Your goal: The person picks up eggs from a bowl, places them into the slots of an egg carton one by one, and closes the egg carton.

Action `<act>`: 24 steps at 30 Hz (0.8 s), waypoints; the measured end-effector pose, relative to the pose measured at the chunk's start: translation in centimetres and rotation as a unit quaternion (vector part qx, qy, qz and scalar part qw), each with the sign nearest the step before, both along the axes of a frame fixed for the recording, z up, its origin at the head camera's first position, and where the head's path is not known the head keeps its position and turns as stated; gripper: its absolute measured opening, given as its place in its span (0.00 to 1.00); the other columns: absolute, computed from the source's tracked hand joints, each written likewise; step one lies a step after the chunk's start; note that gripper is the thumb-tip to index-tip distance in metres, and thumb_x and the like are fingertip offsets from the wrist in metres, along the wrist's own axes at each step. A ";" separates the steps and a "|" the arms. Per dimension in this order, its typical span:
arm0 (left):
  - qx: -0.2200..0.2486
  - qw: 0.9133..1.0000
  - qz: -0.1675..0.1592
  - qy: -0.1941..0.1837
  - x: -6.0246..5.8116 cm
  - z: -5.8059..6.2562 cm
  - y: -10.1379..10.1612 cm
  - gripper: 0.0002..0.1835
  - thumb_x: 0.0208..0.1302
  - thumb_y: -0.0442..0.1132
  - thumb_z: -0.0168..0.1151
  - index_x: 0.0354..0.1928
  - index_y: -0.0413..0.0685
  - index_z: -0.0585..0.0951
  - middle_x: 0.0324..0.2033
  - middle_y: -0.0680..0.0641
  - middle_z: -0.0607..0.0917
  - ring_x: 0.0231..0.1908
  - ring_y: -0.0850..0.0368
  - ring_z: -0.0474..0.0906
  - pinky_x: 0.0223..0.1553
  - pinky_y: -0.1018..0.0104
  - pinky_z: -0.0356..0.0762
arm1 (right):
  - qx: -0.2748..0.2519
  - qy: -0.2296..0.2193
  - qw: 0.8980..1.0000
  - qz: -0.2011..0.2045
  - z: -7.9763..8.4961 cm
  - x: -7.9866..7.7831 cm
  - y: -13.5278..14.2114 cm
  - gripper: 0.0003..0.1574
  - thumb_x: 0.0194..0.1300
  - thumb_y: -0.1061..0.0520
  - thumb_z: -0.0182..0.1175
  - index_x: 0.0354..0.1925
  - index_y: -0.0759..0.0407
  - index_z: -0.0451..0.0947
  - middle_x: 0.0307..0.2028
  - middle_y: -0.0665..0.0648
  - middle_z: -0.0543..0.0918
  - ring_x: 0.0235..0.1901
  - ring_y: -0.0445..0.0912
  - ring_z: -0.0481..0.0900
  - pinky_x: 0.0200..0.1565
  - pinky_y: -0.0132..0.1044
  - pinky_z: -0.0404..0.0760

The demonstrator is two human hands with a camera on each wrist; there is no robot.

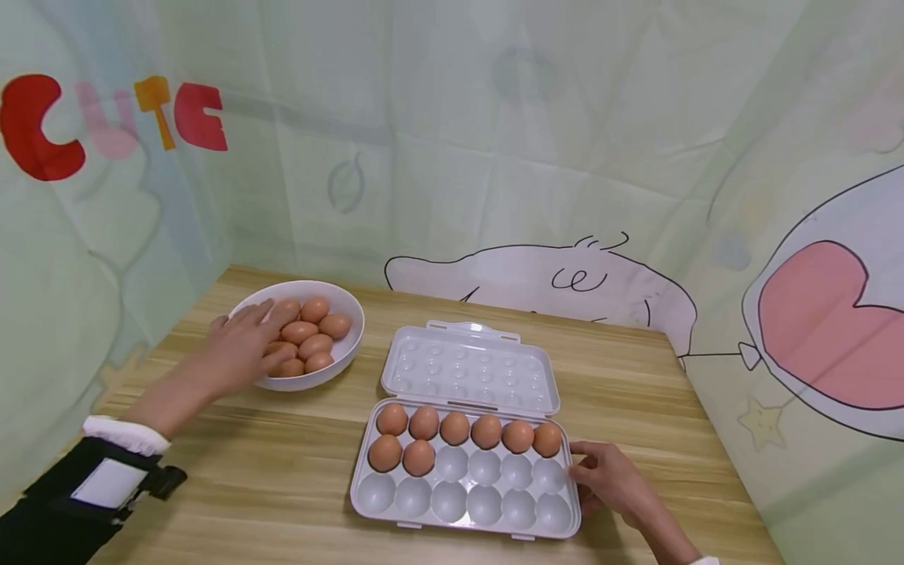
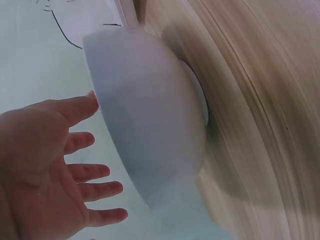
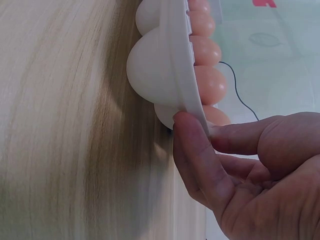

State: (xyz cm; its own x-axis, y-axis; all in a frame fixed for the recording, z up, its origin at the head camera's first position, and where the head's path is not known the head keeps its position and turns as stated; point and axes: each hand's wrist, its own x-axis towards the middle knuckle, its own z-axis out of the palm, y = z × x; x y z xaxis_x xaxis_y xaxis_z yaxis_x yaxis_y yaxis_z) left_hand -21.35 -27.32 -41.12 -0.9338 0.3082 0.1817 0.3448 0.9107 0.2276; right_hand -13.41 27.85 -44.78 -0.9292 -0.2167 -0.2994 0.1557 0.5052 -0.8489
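Left hand released, its fingers spread over the near-left side of a white bowl; whether they touch the piled eggs cannot be told. Right hand pinching the right edge of the egg tray between thumb and fingers. Likely faults: a smooth egg held too loosely could slip and crack on the bench; lifting one from the heap could set its neighbours rolling; the left thumb, close to the rim in the left wrist view, could catch it and tip the bowl. An upward pull by the right hand could tilt the tray and unseat the seated eggs. The eggs are brown, smooth and faintly glossy. Those in the tray, six in the far row and two at the left of the middle row, stand proud of their cups; the lid lies open behind.
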 end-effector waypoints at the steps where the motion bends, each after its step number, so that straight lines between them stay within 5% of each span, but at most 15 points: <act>1: -0.001 1.000 0.004 -0.002 -0.1 -0.1 -0.3 0.37 0.71 0.45 0.66 0.75 0.37 0.64 0.70 0.19 0.60 0.68 0.20 0.57 0.56 0.20 0.58 | -0.002 0.001 1.000 0.001 0.0 0.0 0.0 0.30 0.67 0.71 0.59 0.65 0.83 0.67 0.30 0.60 0.80 0.26 0.49 0.83 0.27 0.47 0.87; 8: 0.001 1.000 0.009 -0.026 -0.6 -0.8 -1.7 0.37 0.70 0.43 0.67 0.74 0.36 0.65 0.69 0.16 0.58 0.67 0.16 0.57 0.56 0.19 0.60 | 0.003 -0.003 1.000 -0.002 0.0 0.0 0.0 0.30 0.67 0.71 0.59 0.65 0.82 0.67 0.29 0.60 0.80 0.25 0.49 0.83 0.26 0.47 0.86; 15: -0.023 1.000 -0.006 -0.006 -1.1 -1.3 -1.9 0.19 0.69 0.39 0.67 0.54 0.30 0.82 0.63 0.17 0.68 0.62 0.19 0.66 0.52 0.24 0.68 | -0.005 -0.001 1.000 0.003 -0.2 0.0 0.1 0.31 0.67 0.72 0.58 0.66 0.83 0.66 0.29 0.60 0.80 0.25 0.49 0.83 0.26 0.48 0.86; 24: -0.022 0.998 0.000 -0.058 -1.4 -0.6 -1.8 0.08 0.65 0.34 0.67 0.37 0.36 0.78 0.44 0.25 0.76 0.47 0.26 0.77 0.48 0.34 0.76 | -0.012 0.004 1.000 0.007 -0.3 0.0 0.0 0.30 0.67 0.72 0.58 0.65 0.83 0.66 0.29 0.59 0.80 0.25 0.49 0.83 0.26 0.49 0.86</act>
